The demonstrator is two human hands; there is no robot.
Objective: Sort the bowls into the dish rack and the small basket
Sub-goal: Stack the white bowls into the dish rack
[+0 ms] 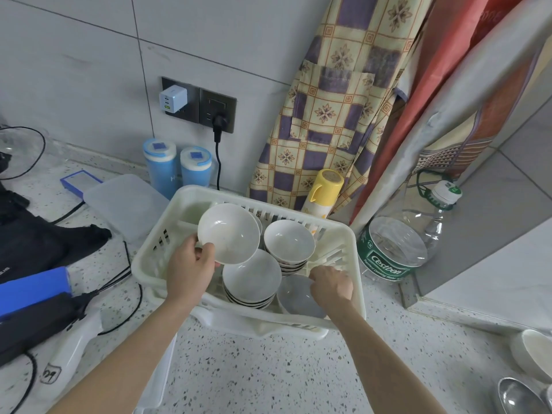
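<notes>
A white plastic dish rack (pixel 149 258) stands on the speckled counter. Inside it are a stack of white bowls (pixel 251 282) at the front and a second stack (pixel 289 243) behind on the right. My left hand (pixel 191 267) grips the rim of a white bowl (pixel 230 233), tilted up above the rack's left part. My right hand (pixel 330 285) is closed on the rim of a greyish bowl (pixel 298 298) lying in the rack's front right corner. More white bowls (pixel 534 357) sit at the far right edge of the counter.
Behind the rack stand two blue canisters (pixel 176 168), a yellow bottle (pixel 324 189) and a hanging apron. A large clear water bottle (pixel 397 246) is at the rack's right. Cables, a black bag and a blue box lie at left; spoons (pixel 513 395) at bottom right.
</notes>
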